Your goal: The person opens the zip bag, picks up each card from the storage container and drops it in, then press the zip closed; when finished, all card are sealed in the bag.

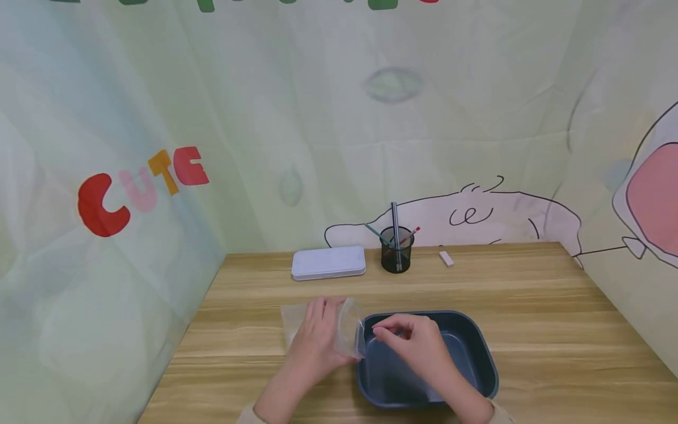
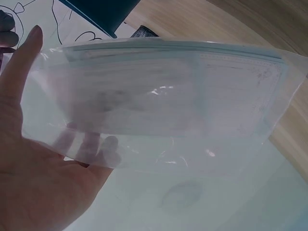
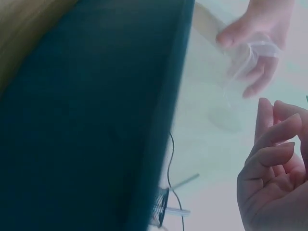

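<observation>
My left hand [image 1: 316, 337] holds a clear plastic bag [image 1: 351, 330] at the left rim of a dark blue tray [image 1: 479, 335]. In the head view the bag's mouth bulges round and faces right, toward the tray. The left wrist view has the thumb at the bag's edge and fingers showing through the film. Pale flat pieces with fine edge markings show through the bag [image 2: 168, 110] there. Over the tray is my right hand [image 1: 415, 344], fingers curled and thumb tip meeting the index finger. Nothing shows between those fingertips in the right wrist view.
At the back of the wooden table [image 1: 238, 341] lie a white flat case [image 1: 328, 263] and a small whitish eraser [image 1: 446, 259]. Between them stands a black mesh cup [image 1: 396, 256] with pencils and other sticks. A printed cloth [image 1: 296, 118] hangs behind and along the sides.
</observation>
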Demonstrator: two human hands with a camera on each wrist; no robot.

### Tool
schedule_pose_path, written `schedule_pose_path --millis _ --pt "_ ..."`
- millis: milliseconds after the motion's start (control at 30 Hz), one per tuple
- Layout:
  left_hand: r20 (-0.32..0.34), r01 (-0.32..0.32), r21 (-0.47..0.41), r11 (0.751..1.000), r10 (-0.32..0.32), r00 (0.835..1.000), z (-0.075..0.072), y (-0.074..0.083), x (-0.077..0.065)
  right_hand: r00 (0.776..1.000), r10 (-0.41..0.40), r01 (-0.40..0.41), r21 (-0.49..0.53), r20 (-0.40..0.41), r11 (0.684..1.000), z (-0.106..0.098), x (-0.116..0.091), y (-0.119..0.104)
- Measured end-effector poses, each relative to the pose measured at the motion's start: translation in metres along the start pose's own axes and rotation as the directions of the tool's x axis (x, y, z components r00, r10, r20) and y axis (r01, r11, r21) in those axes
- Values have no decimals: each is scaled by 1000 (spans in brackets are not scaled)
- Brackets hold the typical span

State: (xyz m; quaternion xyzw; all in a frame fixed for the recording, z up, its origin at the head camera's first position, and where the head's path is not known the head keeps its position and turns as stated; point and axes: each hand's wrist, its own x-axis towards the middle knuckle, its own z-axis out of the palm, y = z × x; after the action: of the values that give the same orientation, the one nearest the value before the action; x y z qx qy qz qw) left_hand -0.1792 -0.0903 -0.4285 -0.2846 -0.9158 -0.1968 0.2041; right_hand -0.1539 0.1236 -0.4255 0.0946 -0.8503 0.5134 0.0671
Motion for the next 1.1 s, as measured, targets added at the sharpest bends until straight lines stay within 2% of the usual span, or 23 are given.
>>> schedule_pose_path --millis 167,333,433,567,667,800,967,1033,1100 --pt "-20 -6 -9 1000 6 1000 0 -1 -1 999 19 -21 -108 -27 994 -13 1 5" --pt "-17 20 -20 1000 -21 1000 0 1 -1 997 57 -50 -138 51 989 -15 -1 6" --pt "-26 44 -17 999 -44 999 -1 5 0 987 80 -65 -104 142 992 -11 -3 2" --pt "-82 47 -5 999 -47 996 -1 9 4 963 69 -73 7 262 997 -5 -6 -3" --pt "-128 33 -7 999 -33 991 -1 12 7 954 42 -65 68 298 996 1 -7 -6" --pt "-164 20 -16 1000 -22 986 -1 16 10 961 -10 -15 87 276 996 8 -7 -9" --pt "-210 -7 7 1000 9 978 -5 21 15 981 -92 60 180 173 982 15 -6 -13" --pt "-254 -23 46 999 34 967 -7 22 17 986 -113 85 215 123 973 16 -5 -16" --pt "-315 -48 83 995 71 947 -8 23 20 989 -127 106 238 75 965 15 -5 -18"
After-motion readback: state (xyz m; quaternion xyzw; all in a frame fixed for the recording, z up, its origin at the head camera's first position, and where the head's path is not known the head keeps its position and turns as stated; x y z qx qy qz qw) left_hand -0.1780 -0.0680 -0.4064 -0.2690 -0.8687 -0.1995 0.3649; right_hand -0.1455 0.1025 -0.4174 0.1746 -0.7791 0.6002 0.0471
